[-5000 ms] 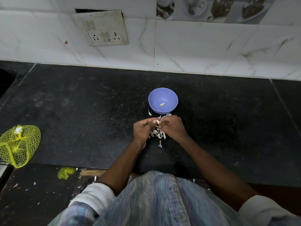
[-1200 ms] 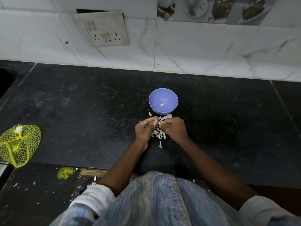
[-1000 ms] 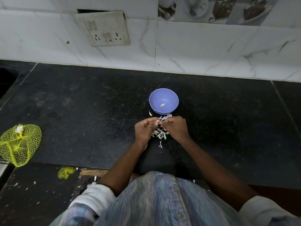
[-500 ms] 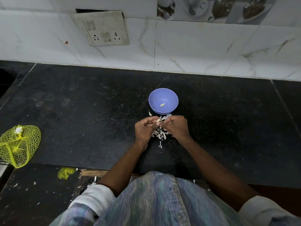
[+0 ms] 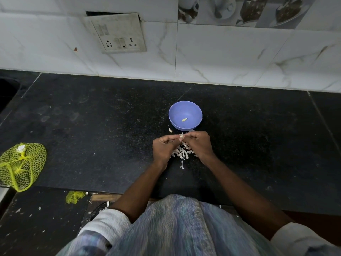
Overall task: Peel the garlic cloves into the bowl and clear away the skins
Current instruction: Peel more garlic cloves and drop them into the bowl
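Observation:
A small purple bowl (image 5: 185,109) stands on the black counter with one peeled garlic clove (image 5: 184,119) inside. Just in front of it my left hand (image 5: 164,147) and my right hand (image 5: 200,143) meet fingertip to fingertip, both pinching a small garlic clove (image 5: 181,136) with pale skin on it. Under and between the hands lies a heap of white garlic skins (image 5: 181,153). One loose skin piece (image 5: 170,129) lies left of the bowl's base.
A yellow net bag (image 5: 20,165) lies at the counter's left edge, with a scrap of yellow netting (image 5: 74,196) on the lower ledge. A tiled wall with a switch socket plate (image 5: 118,34) rises behind the counter (image 5: 92,135).
The hands stay at the same spot in front of the bowl, fingers working slightly on the clove between them. The bowl and the skin heap have not moved.

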